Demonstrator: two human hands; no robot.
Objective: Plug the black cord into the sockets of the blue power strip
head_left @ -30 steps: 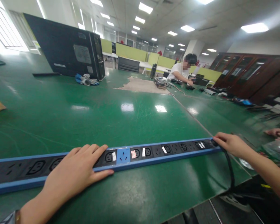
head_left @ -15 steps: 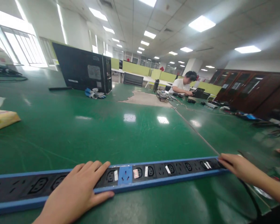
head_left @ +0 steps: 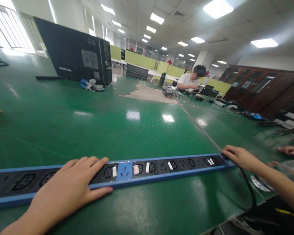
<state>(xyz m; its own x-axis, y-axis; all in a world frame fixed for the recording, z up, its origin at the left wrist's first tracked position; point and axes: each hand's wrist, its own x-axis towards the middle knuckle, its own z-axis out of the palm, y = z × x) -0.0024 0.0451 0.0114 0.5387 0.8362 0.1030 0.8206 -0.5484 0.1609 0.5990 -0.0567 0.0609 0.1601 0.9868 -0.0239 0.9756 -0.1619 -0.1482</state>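
A long power strip (head_left: 124,171) with blue edges and black sockets, one of them blue, lies across the near part of the green table. My left hand (head_left: 66,184) clasps it left of the blue socket, thumb along the near edge and fingers over the far side. At the strip's right end, my right hand (head_left: 241,159) has its fingers closed around the black end of a cable (head_left: 250,191). The cable loops down from under that hand towards the table edge. My fingers hide how this end meets the strip. White paper labels stick to several sockets.
A black computer tower (head_left: 75,54) stands at the back left, with gloves (head_left: 91,85) beside it. Another person (head_left: 186,80) works at the far side. Someone's hand (head_left: 290,151) shows at the right, near a clear plastic bag (head_left: 292,169). The green table (head_left: 147,137) has a seam.
The whole view has shifted, so the scene sits higher and further left. Both hands keep their places on the strip and at its right end.
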